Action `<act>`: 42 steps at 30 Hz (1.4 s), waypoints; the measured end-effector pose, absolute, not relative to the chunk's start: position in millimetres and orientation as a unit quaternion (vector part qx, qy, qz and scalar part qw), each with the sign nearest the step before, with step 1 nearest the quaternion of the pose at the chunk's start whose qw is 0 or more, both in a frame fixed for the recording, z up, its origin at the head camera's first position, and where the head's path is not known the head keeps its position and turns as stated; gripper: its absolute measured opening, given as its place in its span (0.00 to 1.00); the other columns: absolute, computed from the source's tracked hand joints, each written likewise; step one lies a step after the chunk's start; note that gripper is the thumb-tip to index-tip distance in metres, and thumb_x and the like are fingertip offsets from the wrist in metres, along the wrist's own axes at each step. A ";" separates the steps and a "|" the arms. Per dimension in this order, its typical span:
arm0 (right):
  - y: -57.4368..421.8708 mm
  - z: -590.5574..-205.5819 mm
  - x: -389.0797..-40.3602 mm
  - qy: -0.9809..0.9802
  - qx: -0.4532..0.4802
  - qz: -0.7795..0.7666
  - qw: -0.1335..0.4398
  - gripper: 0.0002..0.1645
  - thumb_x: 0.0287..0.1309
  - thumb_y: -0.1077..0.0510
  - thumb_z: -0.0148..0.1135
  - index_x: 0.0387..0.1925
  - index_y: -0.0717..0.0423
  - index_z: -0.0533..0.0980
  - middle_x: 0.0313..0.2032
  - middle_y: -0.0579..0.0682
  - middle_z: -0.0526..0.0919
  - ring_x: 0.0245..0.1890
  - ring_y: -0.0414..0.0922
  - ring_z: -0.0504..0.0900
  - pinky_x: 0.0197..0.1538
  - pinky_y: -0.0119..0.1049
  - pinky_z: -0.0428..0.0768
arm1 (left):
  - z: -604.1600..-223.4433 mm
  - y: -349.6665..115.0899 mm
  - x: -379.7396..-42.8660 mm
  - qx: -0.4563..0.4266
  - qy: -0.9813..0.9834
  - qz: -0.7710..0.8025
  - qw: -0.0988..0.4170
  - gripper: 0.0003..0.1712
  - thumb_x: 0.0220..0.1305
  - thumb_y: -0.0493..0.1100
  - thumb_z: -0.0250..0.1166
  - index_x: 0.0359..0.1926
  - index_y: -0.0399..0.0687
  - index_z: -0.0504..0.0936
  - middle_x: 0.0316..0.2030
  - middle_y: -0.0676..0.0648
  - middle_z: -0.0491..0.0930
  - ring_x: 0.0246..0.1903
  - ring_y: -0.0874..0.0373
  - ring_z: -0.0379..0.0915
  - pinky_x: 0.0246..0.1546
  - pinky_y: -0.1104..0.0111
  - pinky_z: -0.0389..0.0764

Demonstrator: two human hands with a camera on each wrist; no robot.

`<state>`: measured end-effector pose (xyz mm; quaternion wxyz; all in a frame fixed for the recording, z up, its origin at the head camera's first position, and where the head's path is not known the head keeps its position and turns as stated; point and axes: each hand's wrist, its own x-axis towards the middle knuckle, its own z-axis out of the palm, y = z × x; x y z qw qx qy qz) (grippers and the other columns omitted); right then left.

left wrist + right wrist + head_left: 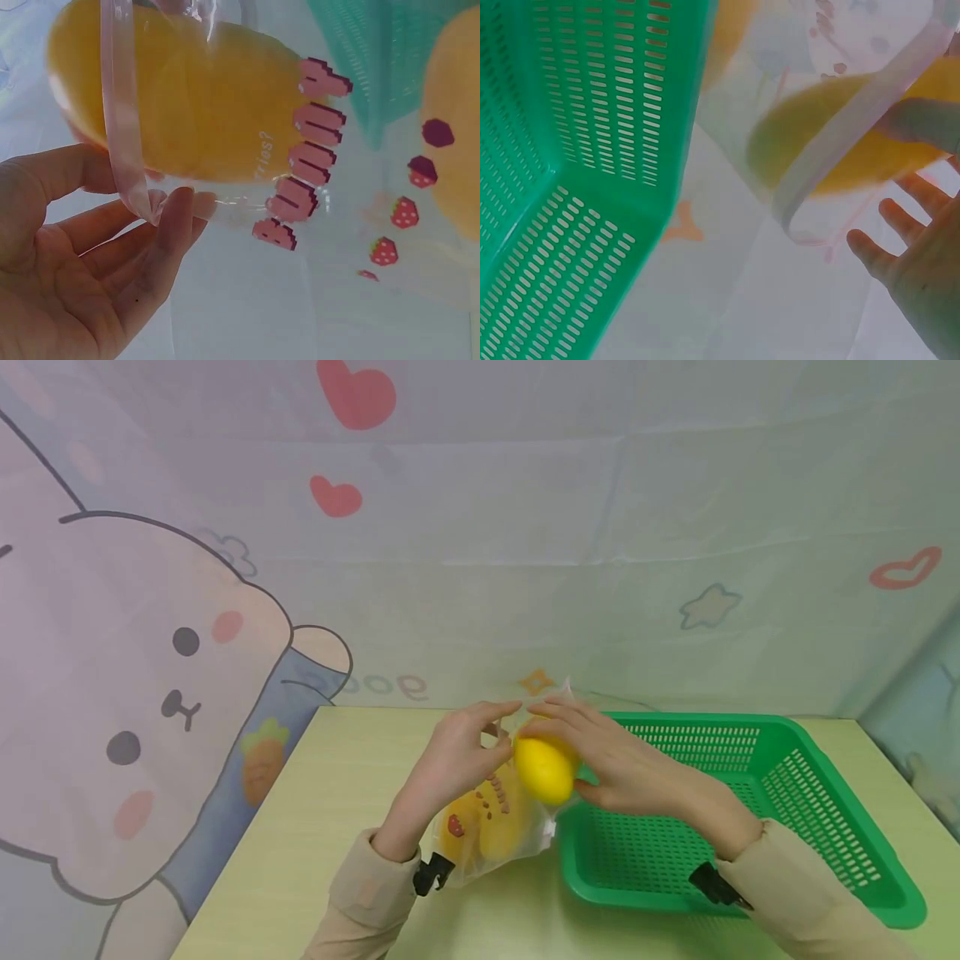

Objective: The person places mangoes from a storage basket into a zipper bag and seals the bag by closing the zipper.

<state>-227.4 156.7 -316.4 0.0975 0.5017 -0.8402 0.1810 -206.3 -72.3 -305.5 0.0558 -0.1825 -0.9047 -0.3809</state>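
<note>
In the head view my right hand [626, 768] grips a smooth yellow mango [546, 773] at the mouth of a clear plastic bag [531, 837]. My left hand [459, 758] holds the bag's edge; the left wrist view shows its fingers [174, 229] at the pale strip along the opening. Pink letters and small strawberries are printed on the bag. More yellow fruit [498, 833] lies lower inside it, partly veiled by the plastic. The right wrist view shows the held mango [799, 142] through the film, with my right thumb across it behind the strip.
A green slotted plastic basket [757, 721] stands right of the bag, its left rim close beside it, under my right forearm. Both rest on a pale wooden table [322, 793]. A printed cloth [480, 527] with hearts and a cartoon animal hangs behind.
</note>
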 end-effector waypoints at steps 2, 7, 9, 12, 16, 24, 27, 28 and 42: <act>156.4 -316.4 -227.1 -0.842 0.504 0.165 0.099 0.44 0.47 0.68 0.68 0.65 0.44 0.64 0.73 0.48 0.57 0.73 0.50 0.54 0.71 0.58 0.59 | -304.9 -72.2 -205.7 -0.181 -0.906 -0.378 0.058 0.28 0.60 0.35 0.58 0.64 0.49 0.74 0.58 0.46 0.78 0.17 0.61 0.74 0.14 0.74 0.70; 156.9 -316.8 -225.5 -0.844 0.506 0.145 0.099 0.41 0.48 0.68 0.68 0.64 0.45 0.66 0.72 0.47 0.59 0.71 0.49 0.59 0.69 0.55 0.63 | -304.1 -72.1 -204.3 -0.178 -0.911 -0.366 0.071 0.28 0.60 0.35 0.57 0.63 0.51 0.75 0.57 0.48 0.79 0.20 0.62 0.70 0.15 0.74 0.68; 157.3 -316.3 -224.7 -0.847 0.503 0.145 0.094 0.41 0.49 0.66 0.68 0.65 0.45 0.66 0.71 0.47 0.61 0.71 0.48 0.60 0.70 0.54 0.64 | -304.5 -72.1 -204.0 -0.179 -0.911 -0.365 0.074 0.28 0.59 0.36 0.57 0.62 0.51 0.76 0.57 0.49 0.79 0.27 0.62 0.74 0.16 0.74 0.69; 159.3 -314.3 -223.8 -0.851 0.496 0.149 0.092 0.37 0.52 0.64 0.68 0.64 0.46 0.68 0.69 0.47 0.64 0.70 0.49 0.62 0.68 0.54 0.65 | -305.3 -72.1 -203.7 -0.179 -0.910 -0.366 0.077 0.27 0.59 0.36 0.57 0.62 0.51 0.76 0.57 0.49 0.79 0.35 0.59 0.77 0.17 0.73 0.71; 164.6 -310.3 -225.4 -0.857 0.478 0.161 0.101 0.28 0.54 0.62 0.67 0.58 0.48 0.74 0.66 0.48 0.70 0.67 0.49 0.67 0.66 0.52 0.68 | -306.0 -71.9 -204.0 -0.178 -0.910 -0.366 0.077 0.27 0.60 0.36 0.57 0.62 0.52 0.76 0.57 0.50 0.79 0.39 0.58 0.78 0.17 0.73 0.70; 173.1 -304.1 -239.5 -0.854 0.469 0.175 0.144 0.22 0.56 0.64 0.65 0.53 0.52 0.76 0.60 0.50 0.76 0.62 0.51 0.72 0.60 0.49 0.75 | -306.6 -71.9 -203.5 -0.175 -0.911 -0.364 0.081 0.27 0.59 0.36 0.57 0.61 0.53 0.76 0.57 0.51 0.79 0.41 0.57 0.78 0.18 0.73 0.70; 174.8 -301.7 -246.8 -0.852 0.471 0.184 0.140 0.20 0.58 0.66 0.62 0.53 0.53 0.76 0.59 0.51 0.76 0.61 0.51 0.72 0.60 0.49 0.75 | -307.1 -71.7 -203.9 -0.177 -0.911 -0.362 0.084 0.27 0.59 0.36 0.57 0.61 0.53 0.77 0.57 0.50 0.79 0.40 0.58 0.78 0.18 0.73 0.70; 175.3 -300.7 -249.0 -0.851 0.471 0.187 0.137 0.20 0.58 0.67 0.61 0.53 0.53 0.76 0.59 0.51 0.76 0.61 0.51 0.72 0.60 0.49 0.75 | -307.4 -71.5 -204.0 -0.177 -0.911 -0.362 0.084 0.27 0.59 0.36 0.57 0.61 0.53 0.77 0.57 0.50 0.79 0.40 0.58 0.78 0.18 0.73 0.70; 172.8 -299.9 -284.3 -0.868 0.456 0.139 0.138 0.26 0.58 0.74 0.53 0.57 0.56 0.75 0.58 0.54 0.78 0.58 0.53 0.73 0.59 0.49 0.75 | -306.8 -70.4 -201.6 -0.178 -0.908 -0.371 0.078 0.28 0.59 0.36 0.57 0.62 0.52 0.76 0.57 0.50 0.79 0.38 0.59 0.77 0.16 0.73 0.70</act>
